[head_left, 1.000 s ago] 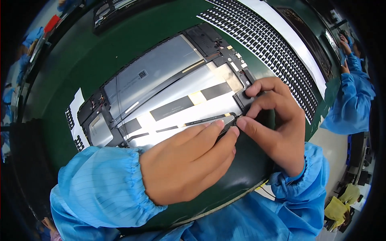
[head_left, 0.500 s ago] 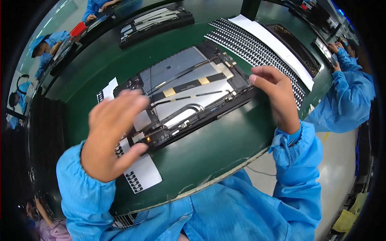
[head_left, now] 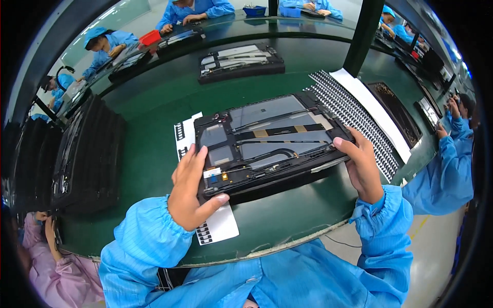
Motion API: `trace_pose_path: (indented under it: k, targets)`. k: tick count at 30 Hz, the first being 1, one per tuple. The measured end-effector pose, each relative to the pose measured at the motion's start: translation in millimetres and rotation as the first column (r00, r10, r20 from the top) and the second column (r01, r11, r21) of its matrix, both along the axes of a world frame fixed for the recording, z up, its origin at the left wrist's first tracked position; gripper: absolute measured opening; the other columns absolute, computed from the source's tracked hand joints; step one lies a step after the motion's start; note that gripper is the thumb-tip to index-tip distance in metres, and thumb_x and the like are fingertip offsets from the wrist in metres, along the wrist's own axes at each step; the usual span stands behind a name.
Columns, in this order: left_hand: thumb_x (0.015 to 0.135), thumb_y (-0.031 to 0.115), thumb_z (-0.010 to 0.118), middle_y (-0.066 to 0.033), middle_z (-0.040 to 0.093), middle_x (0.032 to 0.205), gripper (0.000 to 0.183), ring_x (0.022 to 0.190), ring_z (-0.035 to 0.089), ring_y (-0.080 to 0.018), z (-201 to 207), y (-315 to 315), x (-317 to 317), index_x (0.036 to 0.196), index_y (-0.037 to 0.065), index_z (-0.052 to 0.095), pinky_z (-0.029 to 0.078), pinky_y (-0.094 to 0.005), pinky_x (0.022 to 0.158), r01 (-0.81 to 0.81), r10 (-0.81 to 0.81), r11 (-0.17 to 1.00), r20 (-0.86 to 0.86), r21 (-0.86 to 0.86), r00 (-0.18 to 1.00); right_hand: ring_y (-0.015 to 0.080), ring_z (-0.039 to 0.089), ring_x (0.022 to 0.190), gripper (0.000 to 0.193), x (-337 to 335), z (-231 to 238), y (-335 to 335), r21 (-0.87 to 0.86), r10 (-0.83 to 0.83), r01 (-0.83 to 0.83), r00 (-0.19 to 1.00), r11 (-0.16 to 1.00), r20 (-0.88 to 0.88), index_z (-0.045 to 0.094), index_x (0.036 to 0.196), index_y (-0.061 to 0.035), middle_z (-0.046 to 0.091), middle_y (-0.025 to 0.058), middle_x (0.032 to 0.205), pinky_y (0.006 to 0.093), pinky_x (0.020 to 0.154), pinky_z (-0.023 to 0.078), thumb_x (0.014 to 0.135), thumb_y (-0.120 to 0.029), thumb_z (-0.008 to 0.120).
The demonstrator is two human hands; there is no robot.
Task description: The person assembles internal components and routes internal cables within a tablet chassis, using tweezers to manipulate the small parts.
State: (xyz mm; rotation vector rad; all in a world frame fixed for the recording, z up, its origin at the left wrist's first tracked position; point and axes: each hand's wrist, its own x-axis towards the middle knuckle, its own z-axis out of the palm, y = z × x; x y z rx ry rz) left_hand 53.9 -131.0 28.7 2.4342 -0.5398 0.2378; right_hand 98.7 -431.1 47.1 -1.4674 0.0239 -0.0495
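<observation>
An opened tablet (head_left: 280, 123), its grey battery cells, dark flex cables and gold tape bare, lies face up in front of me on a black pad or tray (head_left: 257, 191). My left hand (head_left: 192, 190) grips its left end, thumb along the near corner and fingers at the side. At the other end, my right hand (head_left: 362, 164) holds the right corner with the thumb on top; its other fingers are partly hidden behind the edge. A white sheet with black stickers (head_left: 221, 228) sticks out from under the left end.
Larger sheets of black stickers (head_left: 354, 123) lie to the right, beside a dark tray (head_left: 395, 113). Another opened tablet (head_left: 239, 59) rests on a black block at the back. Black trays (head_left: 87, 154) are stacked at left. Co-workers in blue sit around; a pink sleeve (head_left: 61, 277) shows lower left.
My left hand, earlier spread and blurred above the tablet's left end, has come down and closed on it. The right hand stays at the right corner. My view has tilted up and shifted left.
</observation>
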Motion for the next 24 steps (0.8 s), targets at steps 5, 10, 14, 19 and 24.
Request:
trace_pose_path:
  k: [5,10,14,19,24]
  targets:
    - [0.064,0.015,0.067,-0.03,0.028,0.127,0.078,0.123,0.022,-0.0396,21.6,8.0,-3.1,0.128,-0.005,0.026,0.022,-0.0401,0.099,-0.059,0.058,0.994,-0.015,-0.087,0.998,0.0139,0.054,0.077,0.041,8.3,17.7,6.9,0.163,0.1,-0.102,0.995,0.981,0.02,0.049,0.102,0.0084,0.056,0.011,0.088,0.0243,0.073,0.042,0.069,-0.011,0.063]
    - [0.065,0.02,0.067,-0.03,0.029,0.126,0.078,0.122,0.023,-0.0419,3.4,-2.7,-19.8,0.127,-0.006,0.026,0.023,-0.0416,0.098,-0.139,0.148,0.986,0.101,-0.087,0.984,0.0136,0.053,0.079,0.052,22.2,13.1,8.6,-0.144,0.09,-0.07,0.987,0.987,0.136,0.049,0.101,0.0094,0.056,0.0096,0.088,0.0247,0.074,0.041,0.06,-0.014,0.071]
    - [0.061,0.023,0.072,-0.0293,0.03,0.126,0.079,0.121,0.024,-0.0428,3.8,-18.8,-31.1,0.125,-0.002,0.034,0.022,-0.0445,0.097,-0.206,0.251,0.962,0.287,-0.179,0.925,0.0177,0.052,0.088,0.059,31.3,28.1,10.7,-0.133,0.185,-0.156,0.954,0.979,0.237,0.046,0.11,0.0074,0.054,0.0123,0.097,0.0283,0.083,0.039,0.058,-0.012,0.067]
    - [0.058,0.02,0.074,-0.0348,0.022,0.128,0.071,0.12,0.025,-0.0458,52.7,-9.3,-60.7,0.12,0.003,0.043,0.022,-0.0447,0.096,-0.299,0.374,0.927,0.533,-0.226,0.759,0.0201,0.048,0.102,0.055,59.4,69.6,43.2,-0.12,0.395,-0.378,0.848,0.918,0.354,0.043,0.116,0.0046,0.051,0.0125,0.109,0.0287,0.093,0.031,0.073,-0.026,0.055]
    - [0.063,0.031,0.074,-0.026,0.028,0.126,0.09,0.117,0.033,-0.0346,73.7,6.6,-86.4,0.129,-0.003,0.023,0.033,-0.0386,0.093,-0.322,0.686,0.682,0.421,-0.657,0.594,0.0137,0.054,0.086,0.035,107.5,113.3,155.0,-0.083,0.623,-0.658,0.656,0.749,0.427,0.054,0.102,-0.0007,0.059,0.0057,0.093,0.0248,0.078,0.039,0.082,-0.029,0.052]
